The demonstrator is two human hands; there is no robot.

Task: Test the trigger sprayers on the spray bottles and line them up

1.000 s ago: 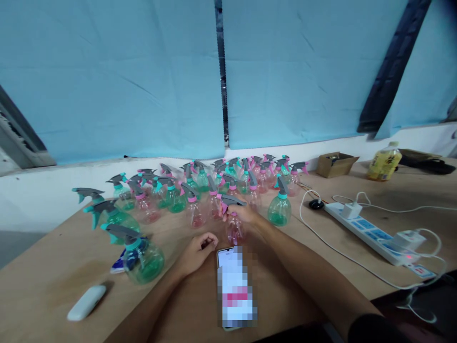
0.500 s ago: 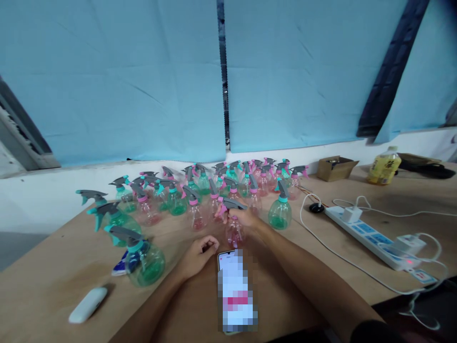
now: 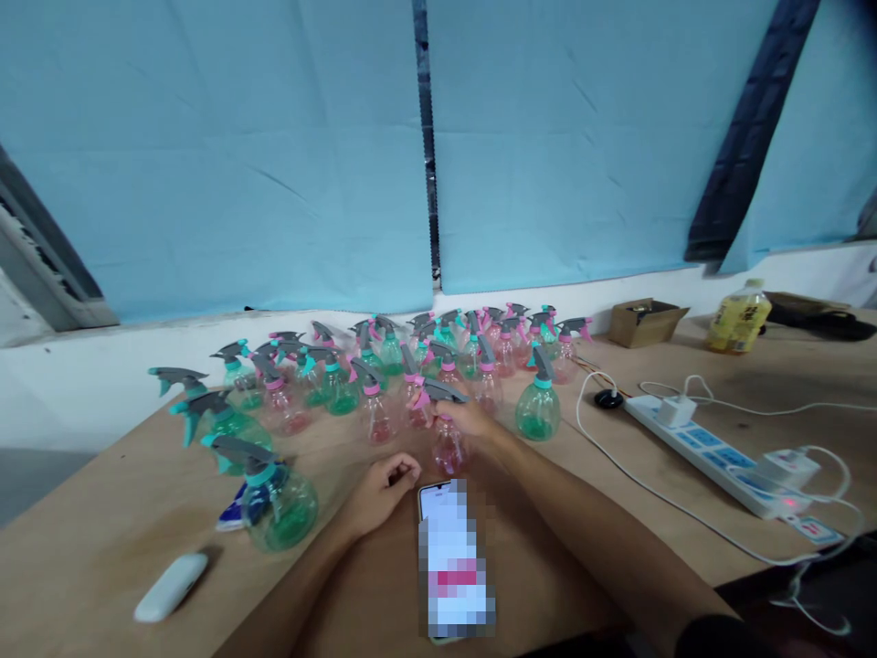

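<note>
Pink-collared spray bottle (image 3: 449, 451): gripped at neck by right hand (image 3: 467, 420), fingers closed round it; long axis held roughly upright, trigger head (image 3: 445, 391) pointed leftward. Left hand (image 3: 384, 490): fingers loosely curled, half open, nothing seen held; placed near-left of bottle, farther from it than right hand. Smartphone (image 3: 444, 539): laid just right of left hand. Turquoise-collared spray bottle (image 3: 538, 416): stood right of right hand, untouched.

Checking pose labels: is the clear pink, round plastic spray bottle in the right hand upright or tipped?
Upright: the spray bottle has its grey-and-pink head on top, round body below, right hand at its neck.
</note>
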